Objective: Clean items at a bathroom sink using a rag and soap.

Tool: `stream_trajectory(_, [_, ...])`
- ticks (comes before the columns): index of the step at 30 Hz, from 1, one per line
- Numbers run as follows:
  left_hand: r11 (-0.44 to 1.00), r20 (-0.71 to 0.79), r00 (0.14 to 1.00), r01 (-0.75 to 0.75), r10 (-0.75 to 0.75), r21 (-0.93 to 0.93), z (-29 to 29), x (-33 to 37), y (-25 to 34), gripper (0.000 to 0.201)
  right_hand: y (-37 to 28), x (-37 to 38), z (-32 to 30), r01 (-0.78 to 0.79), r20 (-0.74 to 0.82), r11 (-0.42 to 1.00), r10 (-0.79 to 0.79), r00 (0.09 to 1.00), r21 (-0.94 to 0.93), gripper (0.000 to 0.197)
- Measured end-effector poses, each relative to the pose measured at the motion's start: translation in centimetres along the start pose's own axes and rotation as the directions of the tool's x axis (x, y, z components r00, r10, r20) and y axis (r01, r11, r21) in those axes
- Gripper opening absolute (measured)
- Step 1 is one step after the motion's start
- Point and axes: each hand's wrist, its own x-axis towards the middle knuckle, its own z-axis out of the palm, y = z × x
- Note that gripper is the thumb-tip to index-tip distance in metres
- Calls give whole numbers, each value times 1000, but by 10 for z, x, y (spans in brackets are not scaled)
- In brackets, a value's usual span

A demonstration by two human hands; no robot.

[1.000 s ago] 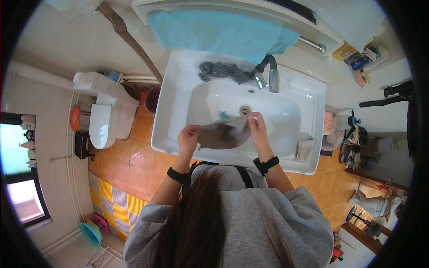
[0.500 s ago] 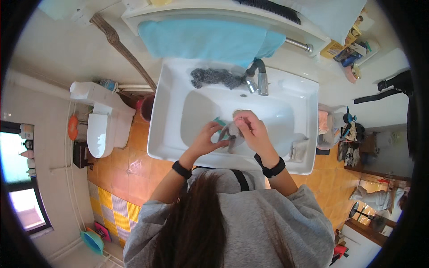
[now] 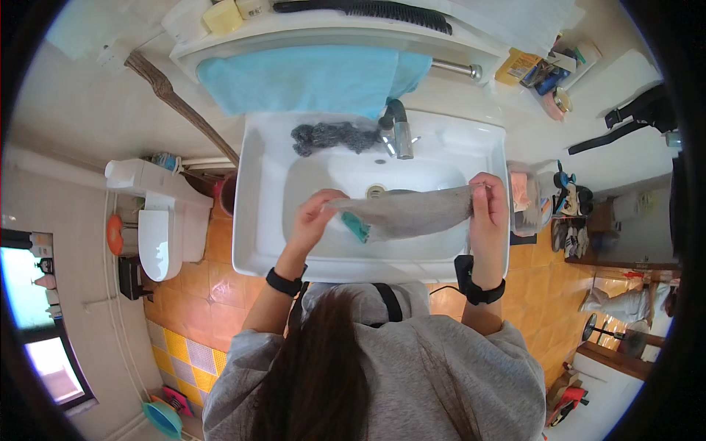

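Note:
A grey cloth (image 3: 412, 213) hangs stretched between my two hands above the white sink (image 3: 254, 198). Its left end is pinched in my left hand (image 3: 318, 217), its right end in my right hand (image 3: 487, 206). Below the cloth, close to my left fingers, part of a teal-green object (image 3: 355, 226) shows in the basin; the cloth hides the rest, so its kind cannot be told. The drain (image 3: 376, 191) is partly visible behind the cloth. A metal faucet (image 3: 401, 140) stands at the sink's back.
A dark mesh-like bundle (image 3: 334, 138) lies on the back ledge, left of the faucet. A light blue towel (image 3: 309, 77) hangs on a rail behind. Right of the sink stands a clear bin (image 3: 526, 198); a white toilet (image 3: 158, 235) is to the left.
The grey cloth was bunched between my hands over the basin; now it is spread out sideways. My right hand has moved right and my left hand slightly left.

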Motion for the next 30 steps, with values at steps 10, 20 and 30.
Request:
stream_trajectory(10, [934, 32, 994, 83, -100, 347, 33, 55, 14, 19, 77, 37, -59, -209, -3, 968, 211, 977, 141, 16])
stream_trajectory(20, [914, 315, 949, -129, 1, 385, 16, 33, 12, 25, 86, -13, -91, -290, 216, 951, 263, 940, 104, 15])
stream_trajectory(30, [825, 352, 802, 281, -483, 490, -26, -65, -82, 22, 176, -111, -79, -546, 436, 805, 587, 682, -232, 14])
